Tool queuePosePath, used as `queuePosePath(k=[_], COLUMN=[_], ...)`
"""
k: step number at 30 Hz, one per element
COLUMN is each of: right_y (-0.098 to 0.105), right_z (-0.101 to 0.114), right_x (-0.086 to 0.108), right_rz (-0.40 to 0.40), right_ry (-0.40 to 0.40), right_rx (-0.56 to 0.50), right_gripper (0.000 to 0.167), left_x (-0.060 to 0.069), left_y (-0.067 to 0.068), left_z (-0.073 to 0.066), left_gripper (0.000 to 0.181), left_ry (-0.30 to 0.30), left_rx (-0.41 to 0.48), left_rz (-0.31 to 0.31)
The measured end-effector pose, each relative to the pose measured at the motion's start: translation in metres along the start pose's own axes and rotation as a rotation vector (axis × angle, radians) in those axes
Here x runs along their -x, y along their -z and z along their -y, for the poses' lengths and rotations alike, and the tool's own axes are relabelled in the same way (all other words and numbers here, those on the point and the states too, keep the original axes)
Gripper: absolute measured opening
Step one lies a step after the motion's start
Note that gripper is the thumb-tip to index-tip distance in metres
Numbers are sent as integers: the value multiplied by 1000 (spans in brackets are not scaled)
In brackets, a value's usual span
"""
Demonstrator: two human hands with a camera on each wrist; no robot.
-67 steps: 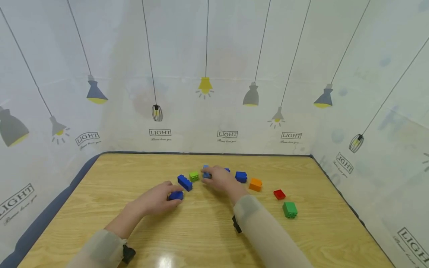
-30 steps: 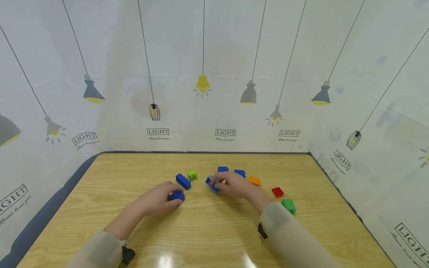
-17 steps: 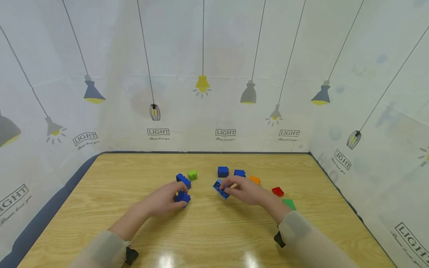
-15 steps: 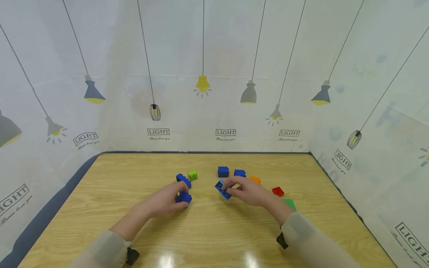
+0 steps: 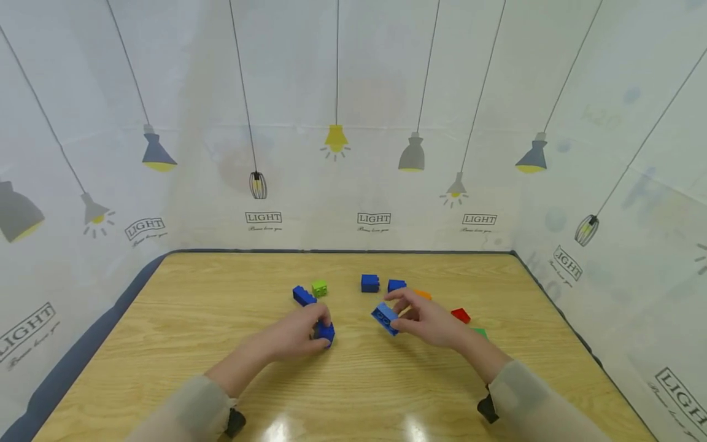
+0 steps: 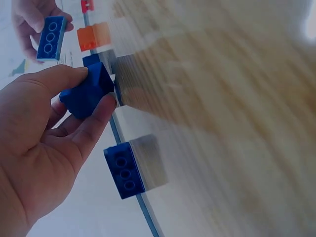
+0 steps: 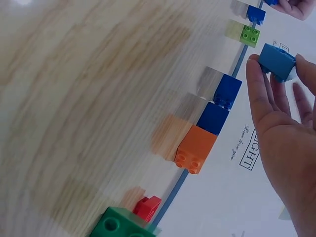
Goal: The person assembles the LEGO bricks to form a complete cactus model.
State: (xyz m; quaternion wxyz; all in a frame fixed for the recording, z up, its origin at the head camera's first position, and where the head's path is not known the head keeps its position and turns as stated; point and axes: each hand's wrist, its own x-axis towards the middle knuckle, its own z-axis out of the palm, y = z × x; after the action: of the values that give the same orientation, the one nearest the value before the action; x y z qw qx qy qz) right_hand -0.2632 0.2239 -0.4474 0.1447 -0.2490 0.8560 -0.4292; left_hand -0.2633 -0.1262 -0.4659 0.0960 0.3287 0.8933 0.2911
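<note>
My left hand (image 5: 295, 334) pinches a dark blue toy brick (image 5: 326, 332) between thumb and fingers. In the left wrist view that brick (image 6: 91, 94) is partly covered by the fingers. To the right, my right hand (image 5: 433, 322) holds a lighter blue brick (image 5: 385, 318) by its end, tilted so its hollow underside faces the head camera. The right wrist view shows this lighter brick (image 7: 277, 61) between thumb and fingertips. A gap separates the two held bricks, and both are above the table.
Behind my hands, bricks lie in a loose arc on the wooden table (image 5: 353, 387): a long blue one (image 5: 304, 296), lime green (image 5: 320, 288), two blue (image 5: 370, 283), orange (image 5: 423, 294), red (image 5: 461, 315) and green (image 5: 479, 332). A printed curtain (image 5: 309, 184) stands behind.
The right hand has picked up the lighter blue brick from the back row and drawn it nearer and rightward, tilting it. The left hand has lifted the dark blue brick and moved it right.
</note>
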Motion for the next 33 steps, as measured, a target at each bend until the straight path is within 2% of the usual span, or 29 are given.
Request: queuePosePath(k=[3, 6, 14, 25, 28, 33], right_y=[2, 4, 6, 7, 6, 1], right_z=[0, -3, -10, -6, -6, -5], right_x=[3, 6, 13, 15, 14, 13], right_rz=[-8, -6, -8, -33, -26, -17], right_ry=[-30, -36, -55, -40, -40, 6], right_rx=[29, 47, 45, 24, 14, 18], right_gripper=[59, 62, 63, 52, 51, 49], left_x=[-3, -8, -20, -25, -25, -22], left_y=[-5, -11, -24, -33, -33, -33], left_z=[-6, -11, -23, -33, -34, -31], left_gripper=[20, 18, 19, 19, 24, 43], left_ry=[19, 15, -47, -48, -38, -11], left_rx=[28, 64, 74, 139, 153, 180], left_rz=[9, 19, 45, 51, 56, 47])
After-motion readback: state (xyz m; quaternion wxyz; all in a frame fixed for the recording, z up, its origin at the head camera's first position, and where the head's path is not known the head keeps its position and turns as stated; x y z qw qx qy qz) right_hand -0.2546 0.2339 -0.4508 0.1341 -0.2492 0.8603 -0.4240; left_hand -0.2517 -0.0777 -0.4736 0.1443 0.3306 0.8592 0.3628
